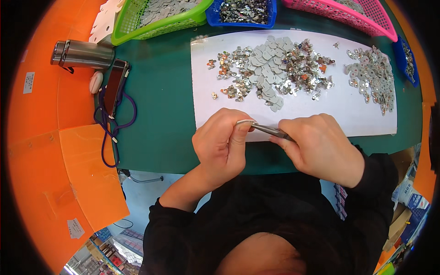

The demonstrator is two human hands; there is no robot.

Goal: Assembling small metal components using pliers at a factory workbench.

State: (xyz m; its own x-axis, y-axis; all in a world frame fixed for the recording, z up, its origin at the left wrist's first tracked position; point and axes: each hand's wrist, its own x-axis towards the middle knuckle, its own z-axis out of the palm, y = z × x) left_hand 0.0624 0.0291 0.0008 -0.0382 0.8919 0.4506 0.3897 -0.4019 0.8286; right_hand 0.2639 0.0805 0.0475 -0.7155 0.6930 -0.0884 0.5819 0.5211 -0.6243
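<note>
The left hand (219, 143) is closing thumb against curled forefinger, pinching a small pale piece (244, 121) that is showing edge-on between them, just past the near edge of the white sheet (205, 78). The right hand (321, 144) is wrapping around the pliers (266, 129), whose slim nose is pointing left and ending at the left fingertips, next to the piece. Whether the nose is actually biting on it, I cannot tell; the fingers are hiding most of it.

The piece is looking thin, flat and very light, probably stiff, much like the grey plates (268, 62) lying heaped on the sheet. Its weight is likely asking nothing of the hand; its smallness and narrow edge are the harder part, leaving little to pinch and perhaps letting it twist under sideways force. Flat faces are seeming the best hold: thumb pad on one, side of the forefinger on the other, with a bit of rim staying free for the pliers. A hard squeeze from the metal nose could be marking or chipping it.

The pliers are looking rigid and rather heavier, and are best being held well back from the nose, as the right hand is doing. Around the plates, shiny clips (305, 68) are lying loose on the sheet, appearing hard, slick and apt to tangle. The sheet is resting on the green surface (158, 91).
</note>
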